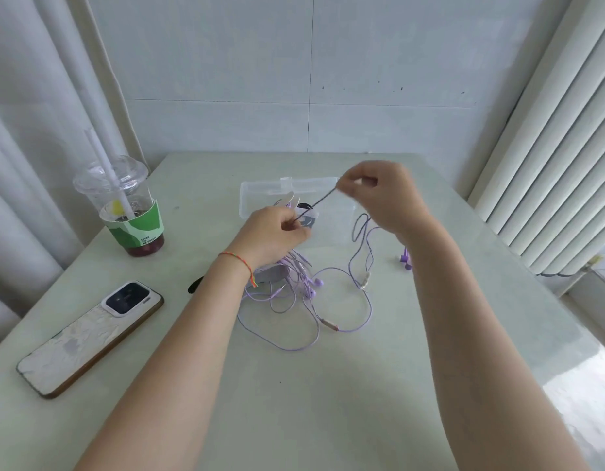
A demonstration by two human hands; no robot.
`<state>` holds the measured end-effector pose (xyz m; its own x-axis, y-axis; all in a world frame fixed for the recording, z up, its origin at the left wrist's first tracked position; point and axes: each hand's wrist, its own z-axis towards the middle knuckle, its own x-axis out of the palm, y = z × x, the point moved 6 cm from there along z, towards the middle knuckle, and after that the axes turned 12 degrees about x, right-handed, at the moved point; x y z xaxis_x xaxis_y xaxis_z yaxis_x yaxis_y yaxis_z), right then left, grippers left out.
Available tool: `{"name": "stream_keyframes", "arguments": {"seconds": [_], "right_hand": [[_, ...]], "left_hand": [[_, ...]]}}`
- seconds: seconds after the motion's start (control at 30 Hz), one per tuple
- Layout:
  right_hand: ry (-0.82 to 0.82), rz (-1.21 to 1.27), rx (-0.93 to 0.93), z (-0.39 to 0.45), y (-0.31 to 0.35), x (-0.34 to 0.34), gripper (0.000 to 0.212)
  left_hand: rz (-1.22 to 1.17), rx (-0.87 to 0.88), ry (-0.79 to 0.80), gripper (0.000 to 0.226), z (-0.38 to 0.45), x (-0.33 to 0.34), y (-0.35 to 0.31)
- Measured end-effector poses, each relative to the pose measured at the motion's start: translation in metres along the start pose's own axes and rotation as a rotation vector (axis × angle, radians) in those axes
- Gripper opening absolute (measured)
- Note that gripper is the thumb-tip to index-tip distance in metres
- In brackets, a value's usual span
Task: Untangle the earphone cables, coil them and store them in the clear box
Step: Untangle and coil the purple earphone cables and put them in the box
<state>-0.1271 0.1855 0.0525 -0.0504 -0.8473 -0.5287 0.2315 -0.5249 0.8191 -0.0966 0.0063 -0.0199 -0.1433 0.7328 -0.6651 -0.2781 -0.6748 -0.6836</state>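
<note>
A pale green table (328,402) stands against a white tiled wall (294,79), with a curtain (29,130) to the left and a ribbed white radiator (549,164) to the right. We see both forearms reaching forward over the tabletop. The left hand (273,232), its wrist bound by a red braided bracelet (241,263), pinches one end of a taut stretch of purple cable (316,202); the right hand (386,198), raised higher and farther away, pinches the other end between curled fingers. The stretch slants upward from the left hand to the right. Just beyond and between the hands lies the clear box (260,192), its lid open. Below the left hand and between the two forearms, the tangled purple earphone cables (304,300) lie in loose loops on the table, with earbuds (316,283) and an inline remote (330,323) visible among them. A further strand hangs from under the right hand down to the heap. A small purple piece (405,259) lies just left of the right forearm; what it is we cannot tell. Well to the left of the left hand stands a plastic cup (124,205) with straw and green sleeve, and nearer us lies a phone (90,338), face down.
</note>
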Motion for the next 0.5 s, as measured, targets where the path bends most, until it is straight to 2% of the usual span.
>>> {"name": "stream_keyframes", "arguments": {"seconds": [0.1,0.17,0.3,0.37,0.5], "right_hand": [[-0.393,0.316,0.013,-0.003,-0.004,-0.025,0.005],[-0.492,0.345,0.079,-0.004,-0.012,-0.031,0.005],[-0.235,0.022,0.275,0.012,-0.032,-0.012,0.021],[-0.123,-0.025,0.309,0.014,-0.036,-0.001,0.026],[-0.064,-0.076,0.299,0.013,-0.036,0.007,0.029]], "left_hand": [[0.043,-0.034,0.075,0.029,-0.001,0.006,0.006],[0.006,-0.037,0.084,0.032,-0.001,0.007,0.006],[-0.182,-0.040,-0.083,0.030,0.001,-0.005,-0.001],[-0.321,-0.014,-0.135,0.026,0.003,-0.008,-0.007],[-0.736,-0.017,-0.150,0.028,0.002,-0.010,-0.014]]}}
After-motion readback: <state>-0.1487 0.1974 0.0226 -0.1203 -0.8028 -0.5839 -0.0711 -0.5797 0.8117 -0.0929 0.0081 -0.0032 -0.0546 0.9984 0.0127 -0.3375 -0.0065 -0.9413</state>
